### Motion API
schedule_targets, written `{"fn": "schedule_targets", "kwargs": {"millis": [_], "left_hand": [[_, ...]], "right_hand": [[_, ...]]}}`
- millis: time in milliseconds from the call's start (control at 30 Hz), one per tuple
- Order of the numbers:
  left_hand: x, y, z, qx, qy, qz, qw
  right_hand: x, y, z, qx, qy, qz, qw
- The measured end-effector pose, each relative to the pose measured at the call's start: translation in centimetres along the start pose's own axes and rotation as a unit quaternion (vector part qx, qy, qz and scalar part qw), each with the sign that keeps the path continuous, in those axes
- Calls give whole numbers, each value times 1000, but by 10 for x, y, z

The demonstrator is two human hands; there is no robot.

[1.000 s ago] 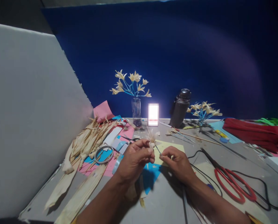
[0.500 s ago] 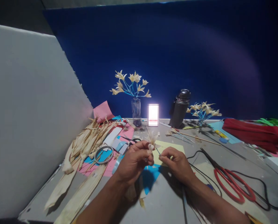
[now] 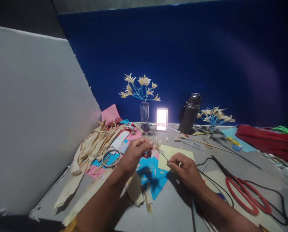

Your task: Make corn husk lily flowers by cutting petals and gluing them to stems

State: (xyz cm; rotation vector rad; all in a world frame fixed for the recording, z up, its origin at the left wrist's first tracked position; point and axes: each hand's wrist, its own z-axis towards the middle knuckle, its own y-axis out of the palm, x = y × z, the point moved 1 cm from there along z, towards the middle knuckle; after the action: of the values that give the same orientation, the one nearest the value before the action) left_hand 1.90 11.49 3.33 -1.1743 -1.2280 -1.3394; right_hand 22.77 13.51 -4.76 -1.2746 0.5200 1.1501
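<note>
Between the thumb and fingers of my right hand [image 3: 183, 166] is the thin blue stem of a dried-husk flower [image 3: 157, 144]. Its pale petals point up and away, toward the back of the table. My left hand [image 3: 137, 153] is just left of the petals, fingers loosely bent and seemingly clear of the flower. Below the hands lie a yellow paper [image 3: 174, 154] and a blue paper [image 3: 158, 183] strewn with husk scraps. A cream husk piece [image 3: 134, 190] rests beside my left forearm.
Dried husks [image 3: 95, 148] and a tape roll [image 3: 111, 158] lie at left. Behind stand a glass vase [image 3: 144, 116] of flowers, a glowing phone [image 3: 162, 119], and a dark flask [image 3: 190, 112]. Red-handled scissors [image 3: 247, 193] and a black cord [image 3: 282, 199] are at right.
My left hand has come away from the flower's petals and moved slightly left. My right hand still holds the stem. The view has shifted a little left.
</note>
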Motion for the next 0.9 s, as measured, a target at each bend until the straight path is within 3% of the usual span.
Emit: {"fn": "schedule_targets", "kwargs": {"millis": [333, 500, 600, 900], "left_hand": [[1, 2, -4, 15, 20, 14, 1000], [-6, 5, -4, -51, -128, -165, 977], [-11, 8, -5, -55, -166, -244, 954], [-15, 16, -10, -28, -120, -251, 960]], "right_hand": [[-2, 0, 0, -13, -1, -5, 1000], [-5, 0, 0, -23, 7, 3, 1000], [-4, 1, -1, -25, 9, 6, 1000], [-3, 2, 1, -40, 18, 11, 999]]}}
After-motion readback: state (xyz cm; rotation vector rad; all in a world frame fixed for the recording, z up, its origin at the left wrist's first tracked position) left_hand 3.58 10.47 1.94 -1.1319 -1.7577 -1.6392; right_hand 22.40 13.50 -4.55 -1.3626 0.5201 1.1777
